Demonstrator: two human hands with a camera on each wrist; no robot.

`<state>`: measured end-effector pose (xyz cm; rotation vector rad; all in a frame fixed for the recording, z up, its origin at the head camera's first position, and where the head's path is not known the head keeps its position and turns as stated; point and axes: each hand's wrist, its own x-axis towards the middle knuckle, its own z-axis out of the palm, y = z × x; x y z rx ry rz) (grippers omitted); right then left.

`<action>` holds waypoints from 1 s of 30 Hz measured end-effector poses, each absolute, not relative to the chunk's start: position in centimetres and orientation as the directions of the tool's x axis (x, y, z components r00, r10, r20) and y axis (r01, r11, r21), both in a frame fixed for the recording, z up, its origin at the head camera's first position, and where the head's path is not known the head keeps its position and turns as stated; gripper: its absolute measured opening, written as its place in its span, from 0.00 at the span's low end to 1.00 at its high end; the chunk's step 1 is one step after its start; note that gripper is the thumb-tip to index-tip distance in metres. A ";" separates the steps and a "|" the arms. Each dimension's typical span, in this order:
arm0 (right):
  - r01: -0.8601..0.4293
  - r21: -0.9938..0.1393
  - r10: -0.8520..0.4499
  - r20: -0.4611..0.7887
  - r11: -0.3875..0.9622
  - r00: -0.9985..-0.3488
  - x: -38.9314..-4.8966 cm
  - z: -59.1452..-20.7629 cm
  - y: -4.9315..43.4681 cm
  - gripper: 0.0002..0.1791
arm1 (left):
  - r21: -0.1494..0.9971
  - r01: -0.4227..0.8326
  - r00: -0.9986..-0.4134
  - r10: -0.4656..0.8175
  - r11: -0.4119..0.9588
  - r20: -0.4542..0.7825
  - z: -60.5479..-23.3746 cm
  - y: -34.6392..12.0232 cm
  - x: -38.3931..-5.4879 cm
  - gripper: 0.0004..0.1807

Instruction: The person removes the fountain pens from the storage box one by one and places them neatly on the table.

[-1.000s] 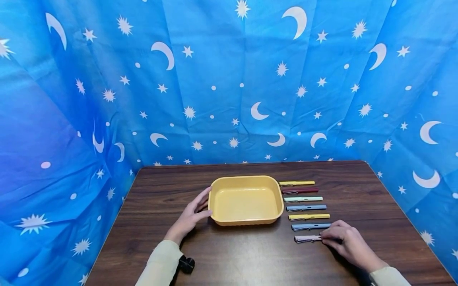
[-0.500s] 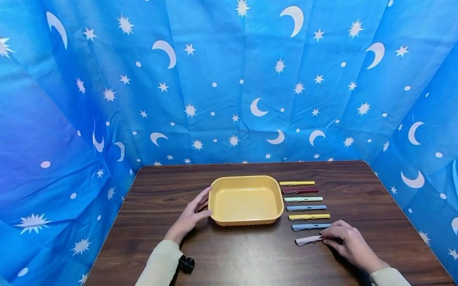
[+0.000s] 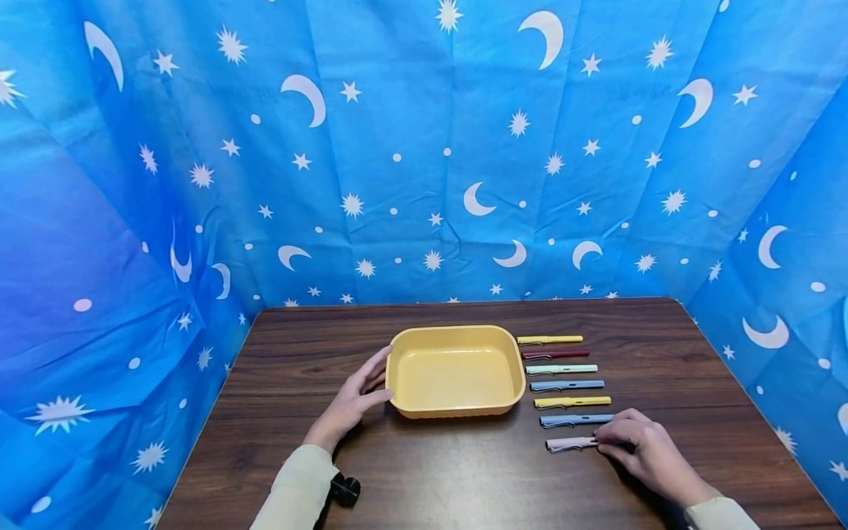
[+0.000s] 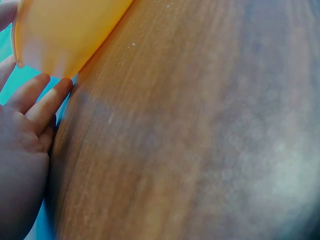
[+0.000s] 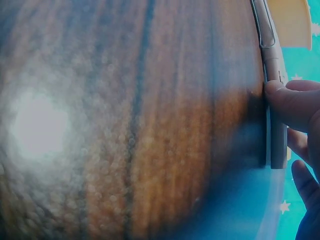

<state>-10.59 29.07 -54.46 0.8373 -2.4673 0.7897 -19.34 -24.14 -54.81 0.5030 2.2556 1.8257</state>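
A yellow rectangular tray (image 3: pixel 457 375) stands on the table. Against its left wall rest the fairly straight fingers of my left hand (image 3: pixel 351 405); the left wrist view shows fingertips (image 4: pixel 64 86) right at the wall. Several capped pens with wire clips lie in a column to the right of the tray. My right hand (image 3: pixel 639 445) pinches the barrel end of the nearest one, a pale pink pen (image 3: pixel 568 444), between thumb and fingers. In the right wrist view this pen (image 5: pixel 272 57) runs past the thumb. Just behind it lies a blue pen (image 3: pixel 573 420), its right end close to the hand.
Farther back in the column are a yellow pen (image 3: pixel 573 402), another blue pen (image 3: pixel 566 385), a mint pen (image 3: pixel 562 369), a dark red pen (image 3: pixel 556 355) and a second yellow pen (image 3: pixel 550 340). Blue star-patterned cloth (image 3: pixel 424 184) encloses the dark wooden table (image 3: pixel 298 346).
The pale pink pen's clip end has swung slightly toward the front, then partly back, in my right hand's pinch. My left hand and the tray have stayed in place.
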 end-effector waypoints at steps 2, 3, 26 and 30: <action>-0.654 -0.379 -0.414 0.543 0.655 -0.730 -10.6 -54.5 29.1 0.25 | 0.974 0.134 -0.925 0.376 0.183 0.056 -54.8 -24.2 -19.3 0.42; -0.655 -0.376 -0.415 0.546 0.655 -0.728 -10.6 -54.5 29.1 0.24 | 0.974 0.130 -0.925 0.375 0.183 0.053 -54.7 -24.2 -19.3 0.42; -0.457 -0.364 -0.233 0.514 0.812 -0.825 -11.1 -52.3 26.9 0.30 | 0.982 0.128 -0.930 0.360 0.140 0.070 -55.2 -23.9 -19.2 0.45; -0.433 -0.367 -0.191 0.538 0.824 -0.821 -11.7 -51.4 26.4 0.35 | 0.980 0.133 -0.943 0.322 0.148 0.079 -55.3 -23.9 -19.3 0.44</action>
